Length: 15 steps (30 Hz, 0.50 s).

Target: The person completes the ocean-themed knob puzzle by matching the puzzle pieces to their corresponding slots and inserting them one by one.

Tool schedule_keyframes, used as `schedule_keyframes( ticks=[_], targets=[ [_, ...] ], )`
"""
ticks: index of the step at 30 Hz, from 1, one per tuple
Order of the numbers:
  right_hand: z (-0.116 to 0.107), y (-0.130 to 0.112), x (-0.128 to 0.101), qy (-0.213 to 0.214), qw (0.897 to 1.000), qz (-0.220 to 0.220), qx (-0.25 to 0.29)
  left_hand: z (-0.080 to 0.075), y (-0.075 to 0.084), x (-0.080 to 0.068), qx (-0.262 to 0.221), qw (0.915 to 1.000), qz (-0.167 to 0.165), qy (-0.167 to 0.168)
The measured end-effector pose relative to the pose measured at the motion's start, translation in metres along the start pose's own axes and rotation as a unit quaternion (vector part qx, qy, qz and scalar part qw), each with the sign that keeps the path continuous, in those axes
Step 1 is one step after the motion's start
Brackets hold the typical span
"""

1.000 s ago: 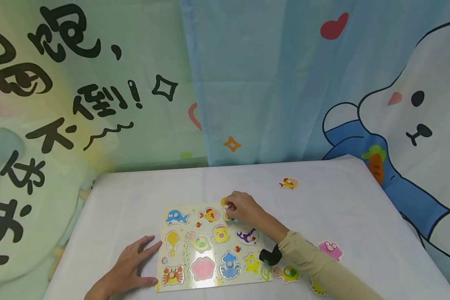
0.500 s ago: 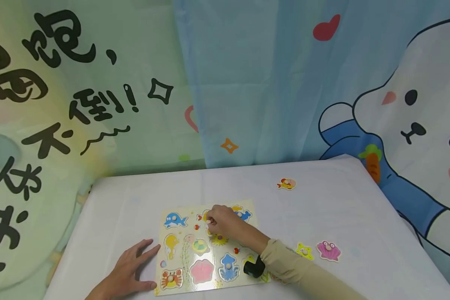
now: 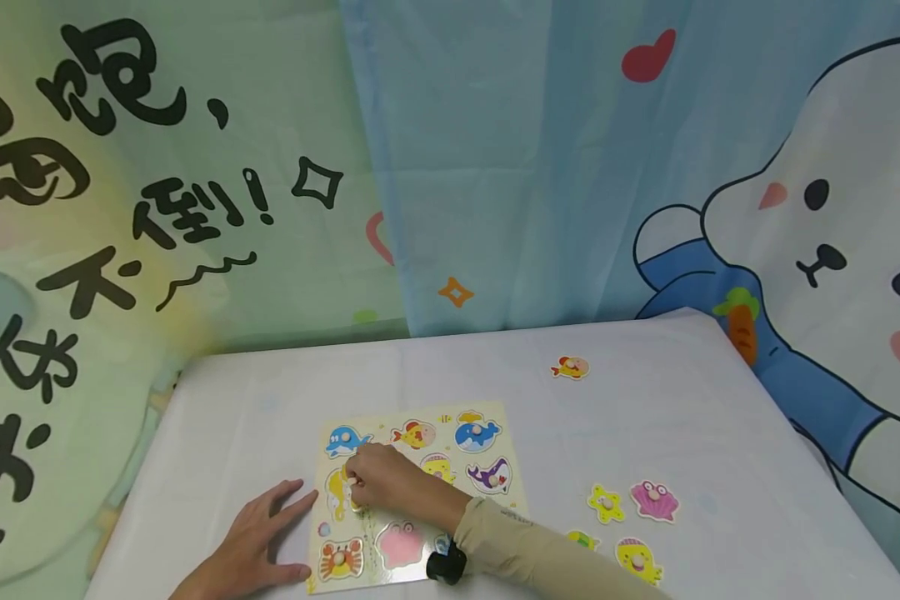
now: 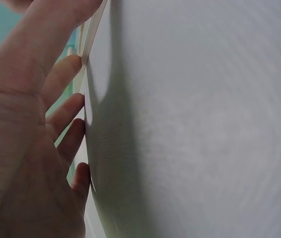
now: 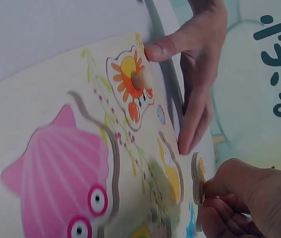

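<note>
A pale peg-puzzle board [image 3: 387,421] with sea-animal shapes lies on the white table. My left hand [image 3: 243,542] rests at its left edge, thumb and index fingertip at the border, fingers extended. Over the left part of the board, my right hand [image 3: 390,479] pinches a yellow puzzle piece [image 5: 199,173], seen edge-on in the right wrist view. That piece is tilted off the board, near the yellow seahorse shape [image 3: 335,493]. Below the hand are a crab piece [image 3: 341,558] with a knob and the pink shell shape [image 3: 399,546]. The right hand hides the board's middle.
Loose pieces lie right of the board: a yellow star [image 3: 606,503], a pink shell [image 3: 655,502], a yellow octopus [image 3: 639,560] and a partly hidden green one [image 3: 583,540]. A fish piece [image 3: 570,367] lies farther back. A printed curtain [image 3: 480,167] hangs behind the table.
My right hand has moved left across the board from the top right, carrying the yellow piece to the seahorse shape. The left hand stays at the board's edge.
</note>
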State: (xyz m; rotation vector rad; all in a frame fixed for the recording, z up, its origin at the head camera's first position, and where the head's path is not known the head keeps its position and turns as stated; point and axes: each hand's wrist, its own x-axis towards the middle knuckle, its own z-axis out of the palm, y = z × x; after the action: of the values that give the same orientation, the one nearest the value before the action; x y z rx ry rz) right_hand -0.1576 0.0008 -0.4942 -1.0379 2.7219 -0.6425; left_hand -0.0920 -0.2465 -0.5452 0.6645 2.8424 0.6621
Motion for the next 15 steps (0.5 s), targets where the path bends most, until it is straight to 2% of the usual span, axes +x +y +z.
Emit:
schedule_keyframes(
  ticks=[7,15],
  targets=[
    [0.014,-0.01,0.013,-0.015,1.0,-0.011,-0.016,-0.002,0.001,0.001,-0.01,0.9999,-0.002,-0.007],
    [0.026,-0.016,0.018,-0.016,0.998,0.003,-0.052,0.0,-0.002,-0.001,0.002,0.9998,0.017,0.011]
  ],
)
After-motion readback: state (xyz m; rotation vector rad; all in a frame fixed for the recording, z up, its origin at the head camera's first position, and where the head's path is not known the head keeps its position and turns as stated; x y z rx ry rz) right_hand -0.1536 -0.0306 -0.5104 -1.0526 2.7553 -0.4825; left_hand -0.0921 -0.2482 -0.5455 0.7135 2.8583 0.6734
